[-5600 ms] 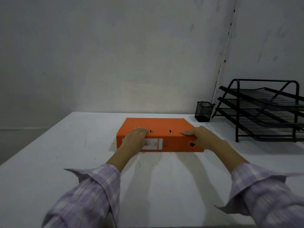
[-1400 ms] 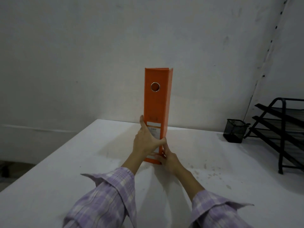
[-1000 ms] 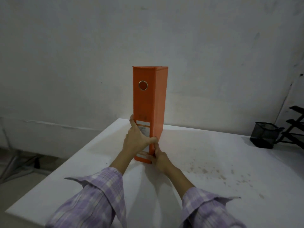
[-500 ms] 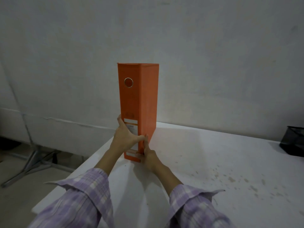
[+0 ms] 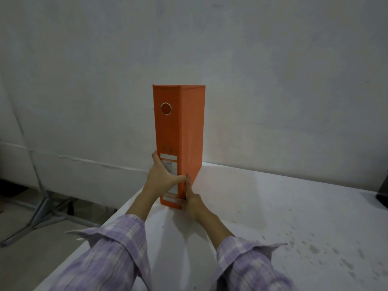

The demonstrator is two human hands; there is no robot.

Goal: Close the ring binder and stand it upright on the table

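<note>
The orange ring binder [image 5: 178,127] is closed and stands upright near the left edge of the white table [image 5: 262,217], its spine with the round finger hole facing me. My left hand [image 5: 161,177] wraps the lower part of the spine, thumb up along its left edge. Low on the right side, my right hand [image 5: 192,201] presses flat against the cover near the base. The binder's bottom edge rests on the tabletop.
The table's left edge runs diagonally just left of the binder, with floor and a metal stand leg [image 5: 39,211] below. A plain wall stands close behind. A dark object [image 5: 383,194] shows at the far right. Brownish specks mark the tabletop on the right.
The binder went from lying flat to standing upright. In the last second both hands slid it leftward toward the table's left edge, and it has turned to show more of its right cover.
</note>
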